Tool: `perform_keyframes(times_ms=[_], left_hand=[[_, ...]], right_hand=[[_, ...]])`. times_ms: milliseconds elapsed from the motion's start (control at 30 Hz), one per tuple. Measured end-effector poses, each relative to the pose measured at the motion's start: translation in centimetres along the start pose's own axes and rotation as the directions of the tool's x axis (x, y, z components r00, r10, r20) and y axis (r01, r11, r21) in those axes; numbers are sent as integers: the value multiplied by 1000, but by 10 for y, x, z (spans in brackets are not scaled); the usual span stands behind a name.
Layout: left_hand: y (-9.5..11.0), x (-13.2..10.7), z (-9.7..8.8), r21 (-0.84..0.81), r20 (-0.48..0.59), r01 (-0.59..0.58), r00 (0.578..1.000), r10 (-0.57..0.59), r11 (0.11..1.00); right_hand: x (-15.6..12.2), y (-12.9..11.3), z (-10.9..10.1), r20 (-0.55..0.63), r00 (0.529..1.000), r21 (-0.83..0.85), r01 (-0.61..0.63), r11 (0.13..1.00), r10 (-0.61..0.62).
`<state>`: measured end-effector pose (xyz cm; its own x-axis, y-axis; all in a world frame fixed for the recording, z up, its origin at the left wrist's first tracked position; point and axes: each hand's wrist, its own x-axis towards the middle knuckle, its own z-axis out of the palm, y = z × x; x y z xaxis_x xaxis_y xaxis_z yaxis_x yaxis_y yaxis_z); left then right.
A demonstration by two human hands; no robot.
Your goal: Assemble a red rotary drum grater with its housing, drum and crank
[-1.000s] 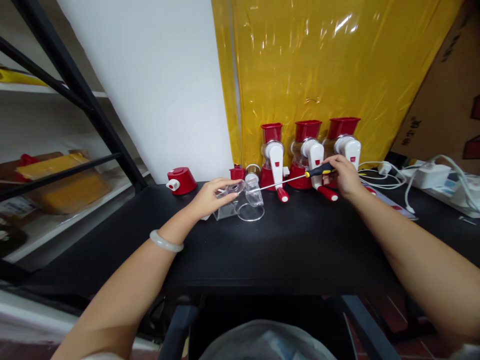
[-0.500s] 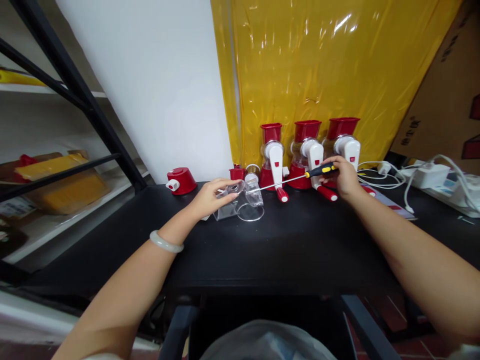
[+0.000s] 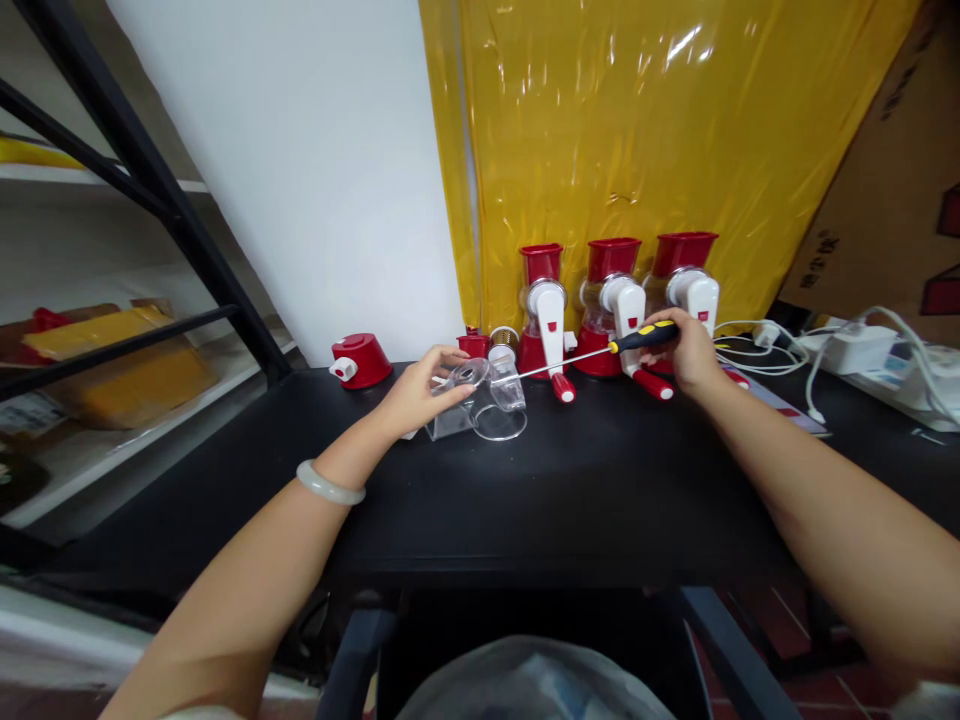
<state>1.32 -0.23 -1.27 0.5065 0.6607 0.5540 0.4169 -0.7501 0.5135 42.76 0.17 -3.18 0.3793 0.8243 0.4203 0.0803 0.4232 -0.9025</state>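
**Screwdriver tip at a clear housing on the black table**

The left hand (image 3: 420, 395), a pale bracelet (image 3: 328, 482) on its wrist, curls over the left end of the clear housing (image 3: 487, 408) and holds it on its side on the black table (image 3: 562, 490). The right hand (image 3: 686, 352), well to the right of the housing, is closed around the black-and-yellow handle of a screwdriver (image 3: 585, 357). The thin shaft slants down and left, and its tip reaches the top of the housing.

Just behind the housing stand a small red part (image 3: 474, 345) and a metal drum (image 3: 504, 338). Behind it and to the right, three red-and-white crank grinders (image 3: 545, 310) stand in a row against a yellow plastic sheet (image 3: 637, 130). A red base (image 3: 362, 360) sits behind and to the left of the housing. Far to its right lie white cables and a power strip (image 3: 862, 350).
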Motion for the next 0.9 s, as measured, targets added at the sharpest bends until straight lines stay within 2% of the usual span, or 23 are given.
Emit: perform_keyframes(times_ms=[133, 300, 533, 733, 900], left_hand=[[-3, -1, 1, 11, -14, 29, 999, -29, 1000], [1, 1, 0, 46, 12, -1, 1000, 1, 999], [3, 2, -1, 129, 24, -72, 997, 70, 989], [3, 2, -2, 131, 24, -89, 996, 86, 987], [3, 2, -2, 137, 24, -94, 996, 91, 986]], right_hand=[[0, -2, 3, -1, 1000, 50, -14, 999, 14], [1, -4, 3, -16, 1000, 42, -25, 999, 26], [4, 3, -1, 15, 996, -22, 92, 995, -92], [-4, -5, 2, 0, 1000, 80, -1, 997, 1], [-5, -7, 2, -19, 999, 116, 35, 993, -33]])
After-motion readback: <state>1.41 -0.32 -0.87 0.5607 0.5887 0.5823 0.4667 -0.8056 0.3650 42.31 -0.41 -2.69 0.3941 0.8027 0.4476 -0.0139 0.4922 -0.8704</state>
